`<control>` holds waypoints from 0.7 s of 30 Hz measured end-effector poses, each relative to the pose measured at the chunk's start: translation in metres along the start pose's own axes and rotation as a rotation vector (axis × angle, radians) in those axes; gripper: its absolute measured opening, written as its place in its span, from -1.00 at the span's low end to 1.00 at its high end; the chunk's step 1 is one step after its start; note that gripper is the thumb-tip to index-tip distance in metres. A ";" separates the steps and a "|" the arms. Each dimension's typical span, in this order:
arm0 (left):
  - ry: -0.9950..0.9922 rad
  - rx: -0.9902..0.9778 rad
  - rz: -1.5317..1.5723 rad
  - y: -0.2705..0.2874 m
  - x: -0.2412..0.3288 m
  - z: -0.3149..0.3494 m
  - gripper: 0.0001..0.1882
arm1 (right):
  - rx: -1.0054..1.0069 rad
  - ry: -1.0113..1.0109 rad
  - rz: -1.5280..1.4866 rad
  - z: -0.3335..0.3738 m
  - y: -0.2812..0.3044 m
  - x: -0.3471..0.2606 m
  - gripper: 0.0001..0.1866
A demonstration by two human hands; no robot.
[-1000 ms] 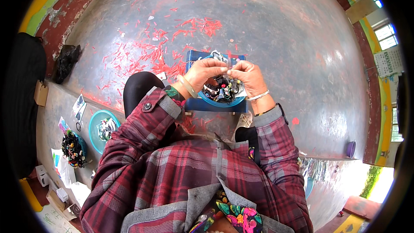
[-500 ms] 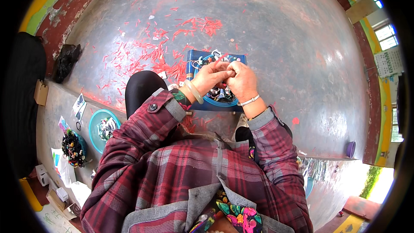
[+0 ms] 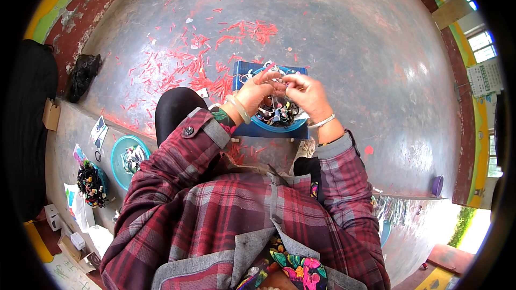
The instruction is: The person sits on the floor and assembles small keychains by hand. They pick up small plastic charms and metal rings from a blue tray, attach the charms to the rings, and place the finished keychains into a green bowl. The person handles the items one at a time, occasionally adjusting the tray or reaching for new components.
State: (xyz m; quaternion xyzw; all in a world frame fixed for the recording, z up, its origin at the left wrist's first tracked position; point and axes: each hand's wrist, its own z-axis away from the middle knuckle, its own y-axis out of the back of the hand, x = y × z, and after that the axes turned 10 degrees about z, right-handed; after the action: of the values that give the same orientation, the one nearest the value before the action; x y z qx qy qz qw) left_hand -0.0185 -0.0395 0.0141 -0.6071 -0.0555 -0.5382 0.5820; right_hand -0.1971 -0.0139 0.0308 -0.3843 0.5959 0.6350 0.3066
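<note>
As my left hand (image 3: 257, 95) and right hand (image 3: 309, 96) hover over the basin (image 3: 263, 127), fine fingerwork seems under way.
Fingers half-curled; whether either grips, I cannot tell. Bands (image 3: 278, 111) lie in the basin; next calls for steady fingertips.

At my ten o'clock I see a crumpled black plastic bag (image 3: 83, 79), and at three a small purple plastic tub (image 3: 437, 186).

Floor (image 3: 376, 91) open right of hands (image 3: 254, 95) (image 3: 310, 98); bowl (image 3: 277, 129) blocks below, knee (image 3: 180, 108) left.
</note>
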 end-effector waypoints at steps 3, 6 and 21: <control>-0.002 -0.086 -0.023 0.000 0.001 0.001 -0.43 | 0.050 -0.100 -0.236 0.000 0.010 -0.001 -0.72; -0.006 -0.157 -0.087 -0.003 0.001 0.006 -0.37 | -0.137 -0.238 -0.287 0.006 0.012 -0.009 -0.73; -0.007 0.022 -0.105 -0.005 0.004 0.004 -0.74 | 0.040 -0.262 -0.501 0.002 0.001 0.015 -0.85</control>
State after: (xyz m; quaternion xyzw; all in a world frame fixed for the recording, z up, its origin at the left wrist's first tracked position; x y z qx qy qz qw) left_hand -0.0182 -0.0372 0.0215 -0.5988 -0.0953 -0.5652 0.5594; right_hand -0.2060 -0.0134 0.0189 -0.4281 0.4501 0.5717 0.5360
